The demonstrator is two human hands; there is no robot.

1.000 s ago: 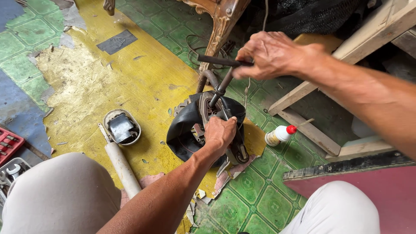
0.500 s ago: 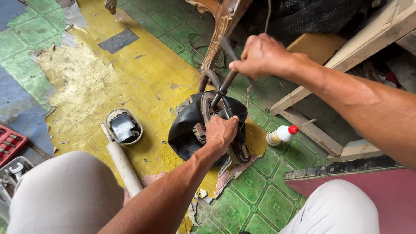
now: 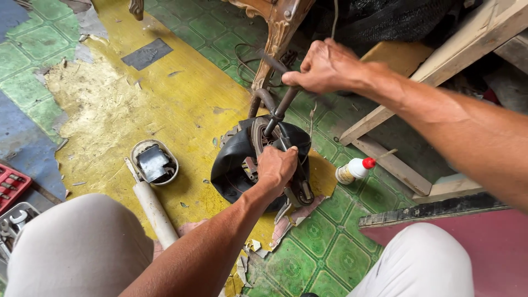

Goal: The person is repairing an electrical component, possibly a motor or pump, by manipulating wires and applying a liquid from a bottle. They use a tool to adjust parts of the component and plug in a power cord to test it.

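Left hand (image 3: 276, 168) with fingers clamped on round black metal drum assembly (image 3: 247, 165), right hand (image 3: 324, 67) with fingers wrapped around dark metal T-handle wrench (image 3: 280, 107), small white red-capped bottle (image 3: 355, 169) nearby on green tiled floor (image 3: 324, 247)

Green patterned floor tiles (image 3: 324, 258), worn yellow patch (image 3: 181, 104), black rubber tube (image 3: 234, 170), red-capped white bottle (image 3: 353, 170).

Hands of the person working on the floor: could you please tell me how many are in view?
2. The left hand presses on the black rubber-covered metal part on the yellow floor; the right hand grips a dark metal handle above it. No other hands show.
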